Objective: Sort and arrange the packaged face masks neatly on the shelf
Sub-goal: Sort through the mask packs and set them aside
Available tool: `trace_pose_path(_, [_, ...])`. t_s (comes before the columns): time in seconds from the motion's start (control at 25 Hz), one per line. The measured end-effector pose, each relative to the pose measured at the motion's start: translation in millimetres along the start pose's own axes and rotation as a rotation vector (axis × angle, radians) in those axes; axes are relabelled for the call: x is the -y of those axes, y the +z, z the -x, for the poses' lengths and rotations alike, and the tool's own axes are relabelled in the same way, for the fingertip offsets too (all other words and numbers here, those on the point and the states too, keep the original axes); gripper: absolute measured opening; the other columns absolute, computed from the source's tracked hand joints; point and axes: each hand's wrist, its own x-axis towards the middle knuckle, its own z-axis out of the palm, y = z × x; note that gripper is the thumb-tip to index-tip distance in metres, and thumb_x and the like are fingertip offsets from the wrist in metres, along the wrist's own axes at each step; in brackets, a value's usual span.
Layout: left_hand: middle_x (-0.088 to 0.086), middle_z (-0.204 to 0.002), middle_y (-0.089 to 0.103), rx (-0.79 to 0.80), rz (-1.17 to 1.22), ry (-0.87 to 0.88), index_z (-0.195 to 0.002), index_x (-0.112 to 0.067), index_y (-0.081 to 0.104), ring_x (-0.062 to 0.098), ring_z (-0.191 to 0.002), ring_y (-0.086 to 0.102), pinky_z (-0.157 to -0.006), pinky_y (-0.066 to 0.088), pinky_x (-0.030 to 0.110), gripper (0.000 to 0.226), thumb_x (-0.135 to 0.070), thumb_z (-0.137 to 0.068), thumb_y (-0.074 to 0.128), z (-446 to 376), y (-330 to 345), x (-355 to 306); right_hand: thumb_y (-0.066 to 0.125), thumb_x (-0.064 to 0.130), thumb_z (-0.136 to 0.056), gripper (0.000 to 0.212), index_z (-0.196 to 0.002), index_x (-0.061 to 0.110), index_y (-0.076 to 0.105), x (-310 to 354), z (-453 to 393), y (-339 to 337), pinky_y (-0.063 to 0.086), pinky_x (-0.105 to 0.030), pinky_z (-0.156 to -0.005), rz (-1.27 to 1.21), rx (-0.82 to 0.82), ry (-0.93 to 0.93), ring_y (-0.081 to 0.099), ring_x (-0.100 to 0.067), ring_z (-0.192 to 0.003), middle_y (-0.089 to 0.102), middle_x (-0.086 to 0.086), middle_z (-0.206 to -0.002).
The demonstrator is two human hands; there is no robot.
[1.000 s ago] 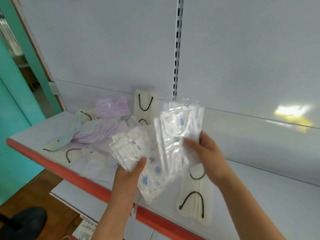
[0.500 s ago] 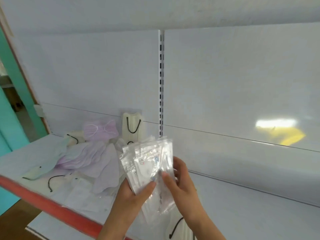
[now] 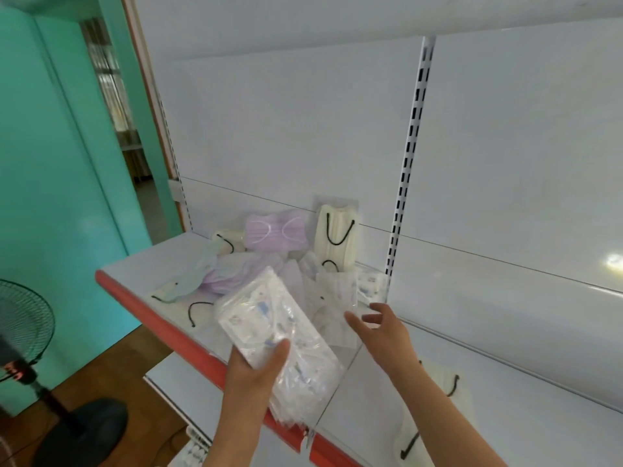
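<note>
A white shelf (image 3: 141, 261) carries a loose heap of masks (image 3: 256, 261) at its far left. The left hand (image 3: 251, 375) grips a slippery stack of packets (image 3: 269, 328) over the near edge; the right hand (image 3: 381, 332) hovers, fingers spread and empty. One-handed, the stack could fan and slide off.

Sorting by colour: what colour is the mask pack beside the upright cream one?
Lilac pack, head view.

Right hand (image 3: 384, 335) off mask packets (image 3: 269, 335)

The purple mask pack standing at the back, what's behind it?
Only the white back panel shows behind the purple mask pack, which seems to lean on it. Anything right behind the pack is covered.
</note>
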Motion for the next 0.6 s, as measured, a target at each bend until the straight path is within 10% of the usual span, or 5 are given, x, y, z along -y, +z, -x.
trace_pose_path(0.16, [-0.017, -0.105, 0.066, -0.042, 0.023, -0.076, -0.106, -0.041, 0.053, 0.008, -0.091, 0.065, -0.071, 0.056, 0.031, 0.04, -0.016, -0.084, 0.075, -1, -23, -6, 0.074, 0.022, -0.084, 0.015, -0.093, 0.017, 0.063, 1, -13, 33, 0.038, -0.011, -0.054, 0.021, -0.057, -0.023, 0.061, -0.015, -0.077, 0.063, 0.008, -0.079])
trace_pose_path(0.36, [-0.013, -0.102, 0.063, -0.074, -0.042, -0.13, -0.101, -0.036, 0.052, 0.01, -0.088, 0.063, -0.066, 0.053, 0.03, 0.032, -0.021, -0.085, 0.075, -4, -24, -7, 0.064, 0.025, -0.092, 0.011, -0.081, 0.027, 0.06, 27, 29, 11, 0.047, -0.021, -0.066, -0.123, -0.406, -0.213, 0.065, -0.009, -0.08, 0.067, 0.013, -0.085])
trace_pose_path(0.6, [-0.002, -0.115, 0.076, 0.155, 0.136, -0.164, -0.124, -0.034, 0.061, 0.021, -0.107, 0.073, -0.096, 0.055, 0.046, 0.045, -0.046, -0.081, 0.063, 12, 9, -11, 0.048, 0.048, -0.098, 0.026, -0.1, 0.035, 0.071, 29, 95, 33, 0.05, -0.017, -0.085, 0.144, 0.134, -0.507, 0.059, 0.007, -0.102, 0.064, 0.035, -0.104])
